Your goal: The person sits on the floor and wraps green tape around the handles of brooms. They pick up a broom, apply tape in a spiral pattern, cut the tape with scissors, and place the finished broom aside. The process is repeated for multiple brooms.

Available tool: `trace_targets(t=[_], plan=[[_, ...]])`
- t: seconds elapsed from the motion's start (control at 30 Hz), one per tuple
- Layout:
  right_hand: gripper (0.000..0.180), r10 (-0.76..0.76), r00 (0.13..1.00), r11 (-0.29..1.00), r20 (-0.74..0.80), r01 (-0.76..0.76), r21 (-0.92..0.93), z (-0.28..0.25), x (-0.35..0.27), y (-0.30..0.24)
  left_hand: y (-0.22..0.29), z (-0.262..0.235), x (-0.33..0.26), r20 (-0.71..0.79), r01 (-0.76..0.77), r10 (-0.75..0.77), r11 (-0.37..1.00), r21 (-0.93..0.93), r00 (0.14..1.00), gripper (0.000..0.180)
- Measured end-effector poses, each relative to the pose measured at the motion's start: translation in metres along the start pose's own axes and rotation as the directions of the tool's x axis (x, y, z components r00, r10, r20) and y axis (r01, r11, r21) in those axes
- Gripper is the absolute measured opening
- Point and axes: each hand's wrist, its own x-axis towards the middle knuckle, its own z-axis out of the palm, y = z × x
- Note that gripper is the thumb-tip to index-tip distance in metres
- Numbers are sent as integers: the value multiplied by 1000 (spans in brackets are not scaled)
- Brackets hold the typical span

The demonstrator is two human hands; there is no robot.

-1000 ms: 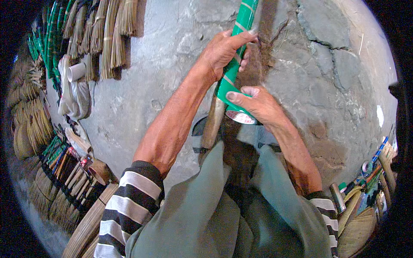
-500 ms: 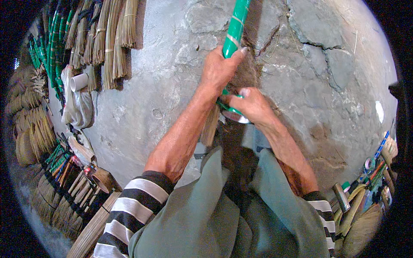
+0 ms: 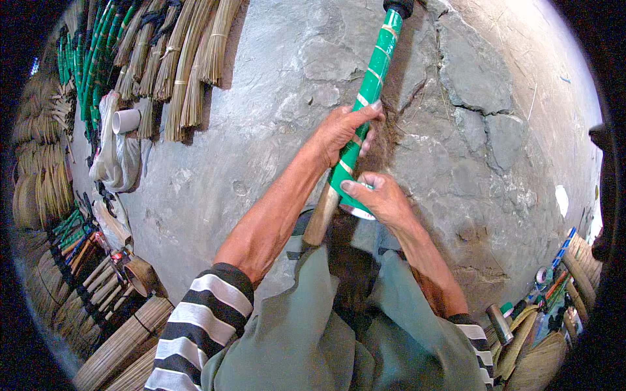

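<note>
My left hand (image 3: 342,133) is wrapped around a wooden stick bound in a spiral of shiny green tape (image 3: 373,78), with narrow pale bands between the turns. A black part (image 3: 399,8) tops the far end of the stick. Its near end (image 3: 321,215) is bare wood, resting by my knees. My right hand (image 3: 386,201) grips a roll of green tape (image 3: 357,210) just beside the lowest turn, thumb on the tape. A stretch of green tape runs from the stick to this roll. Some right fingers are hidden behind the roll.
Bundles of straw bristles (image 3: 186,85) and green-wrapped sticks (image 3: 91,58) lie at the far left. Near them are a white cup (image 3: 126,121) and a plastic bag (image 3: 117,159). A metal cylinder (image 3: 499,324) and tools lie at right. The concrete floor (image 3: 479,140) is cracked.
The stick and both hands have come nearer to me, and the black far end now shows. My right hand has moved down with the tape roll, whose tape shows more plainly.
</note>
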Motion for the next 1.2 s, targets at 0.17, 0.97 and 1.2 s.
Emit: trace_targets(t=[0.17,0.97,1.2], plan=[[49,-105,992,955,-66,82,-284,8,3,7,-2,-7,2,-241,59,72,867,495,968,43],[33,203,957,833,206,-280,477,5,-12,1,-5,-1,-10,154,111,-82,975,-194,985,37],[40,-12,998,996,-58,7,-92,8,7,6,-14,6,-20,-329,-109,396,764,635,857,66]])
